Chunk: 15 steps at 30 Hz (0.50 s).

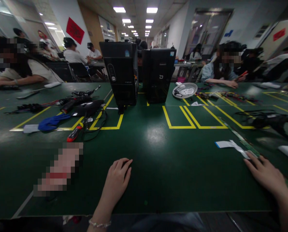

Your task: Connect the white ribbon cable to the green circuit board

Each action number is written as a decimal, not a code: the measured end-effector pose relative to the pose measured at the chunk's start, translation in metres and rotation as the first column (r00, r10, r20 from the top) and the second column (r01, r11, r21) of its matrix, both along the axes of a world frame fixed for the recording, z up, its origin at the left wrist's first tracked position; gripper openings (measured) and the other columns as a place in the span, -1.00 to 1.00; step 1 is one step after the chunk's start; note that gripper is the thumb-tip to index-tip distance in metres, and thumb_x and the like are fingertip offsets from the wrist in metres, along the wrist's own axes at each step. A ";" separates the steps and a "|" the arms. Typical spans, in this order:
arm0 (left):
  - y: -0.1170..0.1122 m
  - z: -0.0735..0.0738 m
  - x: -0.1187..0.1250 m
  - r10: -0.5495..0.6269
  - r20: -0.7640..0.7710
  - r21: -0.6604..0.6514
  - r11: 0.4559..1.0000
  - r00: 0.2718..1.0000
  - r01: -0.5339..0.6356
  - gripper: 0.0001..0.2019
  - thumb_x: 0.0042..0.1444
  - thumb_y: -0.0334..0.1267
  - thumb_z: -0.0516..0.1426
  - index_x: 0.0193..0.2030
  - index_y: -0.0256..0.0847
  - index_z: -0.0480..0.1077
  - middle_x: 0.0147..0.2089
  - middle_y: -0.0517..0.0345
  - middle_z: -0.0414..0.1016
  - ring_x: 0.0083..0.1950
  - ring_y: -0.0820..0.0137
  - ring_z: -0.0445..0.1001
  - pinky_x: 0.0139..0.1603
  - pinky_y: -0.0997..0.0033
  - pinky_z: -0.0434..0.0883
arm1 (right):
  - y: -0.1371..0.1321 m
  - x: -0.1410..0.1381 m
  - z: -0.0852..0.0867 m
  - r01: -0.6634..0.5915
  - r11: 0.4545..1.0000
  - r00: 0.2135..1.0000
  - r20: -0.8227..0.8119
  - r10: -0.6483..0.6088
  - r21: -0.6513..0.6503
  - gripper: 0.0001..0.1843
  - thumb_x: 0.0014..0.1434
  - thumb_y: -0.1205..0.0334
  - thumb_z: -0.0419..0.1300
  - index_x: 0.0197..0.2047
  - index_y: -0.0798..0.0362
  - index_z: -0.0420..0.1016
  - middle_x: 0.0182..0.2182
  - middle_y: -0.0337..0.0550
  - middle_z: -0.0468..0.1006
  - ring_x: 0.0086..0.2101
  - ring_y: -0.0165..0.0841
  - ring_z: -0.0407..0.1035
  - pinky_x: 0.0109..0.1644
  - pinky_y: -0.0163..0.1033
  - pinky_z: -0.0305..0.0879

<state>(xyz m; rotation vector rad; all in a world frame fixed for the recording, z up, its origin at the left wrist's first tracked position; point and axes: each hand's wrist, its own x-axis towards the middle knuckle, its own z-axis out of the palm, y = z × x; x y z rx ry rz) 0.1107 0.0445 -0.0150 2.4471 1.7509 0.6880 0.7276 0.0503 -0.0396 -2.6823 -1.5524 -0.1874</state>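
The green bench [173,180] carries two black computer towers [121,77] that block the view beyond, and a white basket [195,88] alongside. The right hand's [267,174] spread fingers rest on a green circuit-board strip [240,139], grip unclear; the left hand's [118,175] curl narrowly, empty, near a red-and-black screwdriver [74,134] and blue glove [52,123]. A white ribbon cable [225,144] meets the right fingertips.

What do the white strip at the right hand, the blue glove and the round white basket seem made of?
White strip: likely smooth plastic film; it looks thin, flat and bent.
Blue glove: matte and creased; fabric or rubber, I cannot tell.
White basket: probably moulded plastic, plain finish, from its slotted wall.
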 end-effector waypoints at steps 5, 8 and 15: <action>0.000 -0.001 -0.001 0.003 -0.007 0.002 1.000 1.000 -0.003 -0.67 0.31 -0.29 -0.01 0.16 -0.18 0.38 0.07 0.00 0.39 0.07 0.17 0.37 0.07 0.09 0.41 | -0.003 0.001 0.003 0.049 0.997 0.993 -0.109 -0.054 -0.053 -0.14 0.20 -0.24 -0.39 0.36 0.07 0.14 0.27 0.37 0.12 0.26 0.12 0.05 0.18 0.22 0.06; 0.000 -0.001 0.000 0.006 -0.012 0.006 1.000 1.000 -0.006 -0.68 0.31 -0.29 0.00 0.15 -0.19 0.39 0.07 0.00 0.39 0.07 0.17 0.38 0.07 0.10 0.40 | -0.004 0.002 0.004 0.060 0.996 0.993 -0.103 -0.065 -0.060 -0.16 0.20 -0.23 -0.38 0.37 0.06 0.12 0.27 0.35 0.11 0.27 0.09 0.04 0.19 0.21 0.05; 0.000 0.001 0.001 -0.010 0.003 0.007 1.000 1.000 0.010 -0.68 0.31 -0.30 -0.01 0.14 -0.21 0.39 0.05 -0.02 0.40 0.06 0.16 0.37 0.06 0.05 0.41 | -0.007 -0.001 0.006 0.071 0.995 0.993 -0.091 -0.077 -0.068 -0.15 0.20 -0.24 -0.42 0.37 0.03 0.09 0.28 0.30 0.10 0.28 0.08 0.01 0.22 0.19 0.03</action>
